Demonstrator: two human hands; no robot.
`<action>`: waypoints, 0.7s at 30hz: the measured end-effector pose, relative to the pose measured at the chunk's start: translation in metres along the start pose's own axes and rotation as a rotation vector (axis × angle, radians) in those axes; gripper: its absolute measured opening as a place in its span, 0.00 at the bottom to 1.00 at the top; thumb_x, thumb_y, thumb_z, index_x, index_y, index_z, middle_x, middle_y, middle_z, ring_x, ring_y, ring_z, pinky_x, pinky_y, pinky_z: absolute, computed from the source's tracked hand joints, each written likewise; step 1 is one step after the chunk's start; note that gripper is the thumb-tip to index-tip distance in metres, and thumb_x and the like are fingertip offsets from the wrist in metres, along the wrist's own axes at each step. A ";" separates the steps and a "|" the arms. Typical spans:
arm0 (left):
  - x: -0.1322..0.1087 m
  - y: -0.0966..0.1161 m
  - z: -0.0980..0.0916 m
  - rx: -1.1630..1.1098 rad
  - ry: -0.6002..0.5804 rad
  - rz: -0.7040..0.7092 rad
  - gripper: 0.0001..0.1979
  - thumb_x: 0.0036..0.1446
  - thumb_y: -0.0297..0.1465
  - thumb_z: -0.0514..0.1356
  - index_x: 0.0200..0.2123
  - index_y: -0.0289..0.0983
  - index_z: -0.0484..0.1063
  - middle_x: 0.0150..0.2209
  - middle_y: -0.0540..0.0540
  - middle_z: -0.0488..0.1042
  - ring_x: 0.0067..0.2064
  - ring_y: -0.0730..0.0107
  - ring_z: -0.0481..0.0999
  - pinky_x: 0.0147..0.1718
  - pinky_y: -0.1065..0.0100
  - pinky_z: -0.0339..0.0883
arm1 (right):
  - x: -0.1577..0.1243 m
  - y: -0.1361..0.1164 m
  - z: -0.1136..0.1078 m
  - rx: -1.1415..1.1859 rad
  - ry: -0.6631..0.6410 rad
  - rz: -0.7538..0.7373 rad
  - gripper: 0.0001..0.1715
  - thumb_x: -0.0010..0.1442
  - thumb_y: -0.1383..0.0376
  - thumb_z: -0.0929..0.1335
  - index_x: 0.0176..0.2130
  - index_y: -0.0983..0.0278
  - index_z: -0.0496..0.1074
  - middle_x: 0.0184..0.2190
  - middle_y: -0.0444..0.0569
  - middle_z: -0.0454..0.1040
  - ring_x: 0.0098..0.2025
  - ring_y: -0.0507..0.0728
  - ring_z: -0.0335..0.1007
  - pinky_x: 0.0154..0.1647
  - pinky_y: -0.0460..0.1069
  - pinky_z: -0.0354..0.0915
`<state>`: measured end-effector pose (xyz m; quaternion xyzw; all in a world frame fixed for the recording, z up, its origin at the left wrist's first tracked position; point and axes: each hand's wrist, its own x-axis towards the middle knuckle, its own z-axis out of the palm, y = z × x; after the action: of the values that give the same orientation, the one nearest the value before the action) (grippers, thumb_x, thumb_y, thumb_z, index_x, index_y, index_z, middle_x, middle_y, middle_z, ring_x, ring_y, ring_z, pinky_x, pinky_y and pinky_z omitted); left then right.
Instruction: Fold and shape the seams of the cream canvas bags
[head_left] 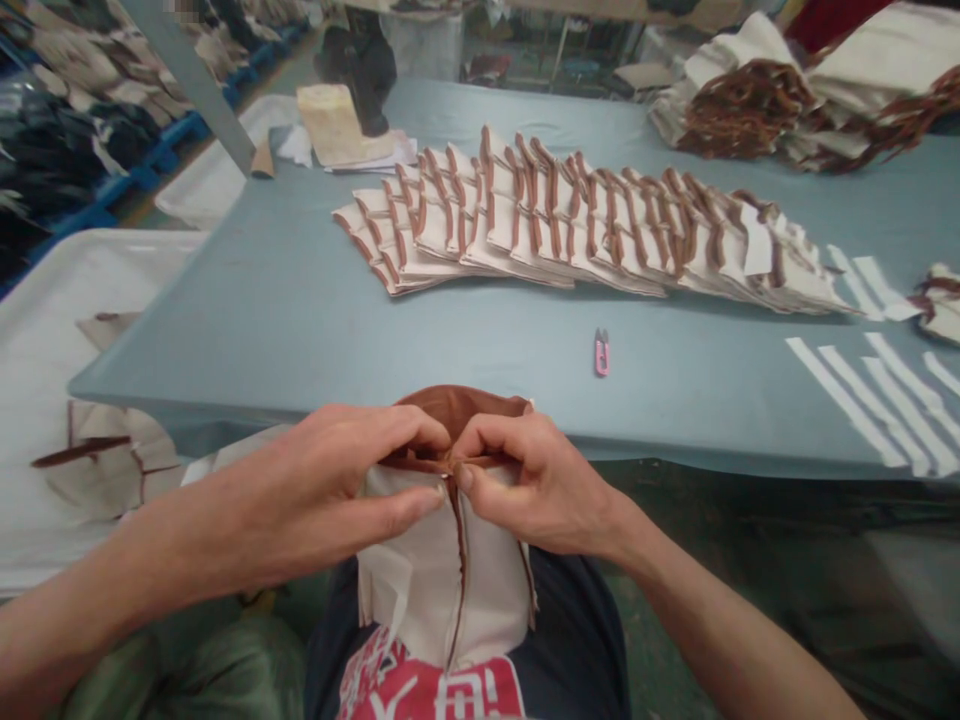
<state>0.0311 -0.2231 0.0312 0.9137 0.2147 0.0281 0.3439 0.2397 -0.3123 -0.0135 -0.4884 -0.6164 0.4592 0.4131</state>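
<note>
Both grips are pinched shut on a white canvas piece [442, 560] with brown trim, the left grip [330, 480] and right grip [540, 480] meeting at its brown seam, right over the lap. This one's mid-handling, while a long fanned row of matching pieces [577, 220] sits past the grips on the blue-grey surface [300, 340]. Pink thread snips [601, 352] lie just ahead of the right grip, white strips [877, 400] further right, and a white bin [67, 400] left of the left grip.
</note>
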 end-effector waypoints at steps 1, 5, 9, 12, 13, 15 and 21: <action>0.000 0.000 -0.003 -0.012 -0.056 -0.028 0.06 0.69 0.34 0.59 0.44 0.40 0.76 0.37 0.51 0.81 0.37 0.68 0.79 0.37 0.71 0.68 | -0.001 0.000 0.000 -0.055 0.013 -0.048 0.04 0.55 0.70 0.66 0.29 0.63 0.70 0.21 0.38 0.66 0.22 0.47 0.55 0.24 0.44 0.53; 0.003 -0.001 -0.008 0.007 -0.147 -0.017 0.16 0.76 0.39 0.52 0.36 0.40 0.72 0.33 0.51 0.75 0.36 0.68 0.74 0.34 0.68 0.61 | -0.005 0.000 0.000 -0.227 0.047 -0.212 0.08 0.62 0.70 0.66 0.31 0.64 0.71 0.22 0.40 0.70 0.23 0.48 0.59 0.27 0.45 0.55; 0.008 0.002 -0.007 0.040 -0.148 0.103 0.16 0.77 0.35 0.49 0.34 0.39 0.68 0.32 0.51 0.73 0.33 0.69 0.71 0.33 0.66 0.58 | -0.012 -0.004 -0.002 -0.334 0.065 -0.267 0.09 0.65 0.70 0.65 0.32 0.64 0.71 0.25 0.43 0.74 0.25 0.49 0.63 0.29 0.46 0.57; 0.010 0.006 -0.004 0.087 -0.072 0.199 0.17 0.76 0.33 0.49 0.31 0.39 0.65 0.29 0.52 0.70 0.29 0.69 0.67 0.31 0.65 0.56 | -0.016 -0.008 -0.003 -0.313 0.097 -0.263 0.08 0.64 0.71 0.66 0.32 0.64 0.71 0.26 0.44 0.74 0.27 0.50 0.67 0.30 0.46 0.59; 0.011 0.008 -0.003 0.094 -0.030 0.212 0.17 0.76 0.32 0.49 0.30 0.39 0.65 0.29 0.52 0.70 0.29 0.69 0.67 0.31 0.65 0.56 | -0.016 -0.009 -0.002 -0.282 0.108 -0.251 0.08 0.64 0.71 0.66 0.31 0.64 0.71 0.26 0.43 0.73 0.28 0.50 0.67 0.30 0.46 0.58; 0.012 0.011 0.002 0.019 0.030 0.204 0.17 0.74 0.30 0.50 0.29 0.39 0.64 0.27 0.52 0.68 0.29 0.70 0.67 0.31 0.66 0.58 | -0.016 -0.010 -0.001 -0.145 0.094 -0.192 0.09 0.64 0.70 0.66 0.30 0.63 0.69 0.24 0.41 0.69 0.26 0.49 0.63 0.29 0.46 0.57; 0.019 0.020 0.025 -0.623 0.226 0.066 0.22 0.74 0.38 0.53 0.25 0.39 0.59 0.24 0.55 0.60 0.25 0.74 0.60 0.26 0.70 0.57 | -0.006 -0.008 0.005 0.532 -0.035 0.043 0.26 0.65 0.50 0.72 0.27 0.61 0.60 0.21 0.35 0.54 0.23 0.48 0.45 0.22 0.45 0.46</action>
<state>0.0610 -0.2440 0.0230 0.7623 0.2030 0.2044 0.5796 0.2346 -0.3202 -0.0068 -0.3677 -0.4706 0.6220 0.5064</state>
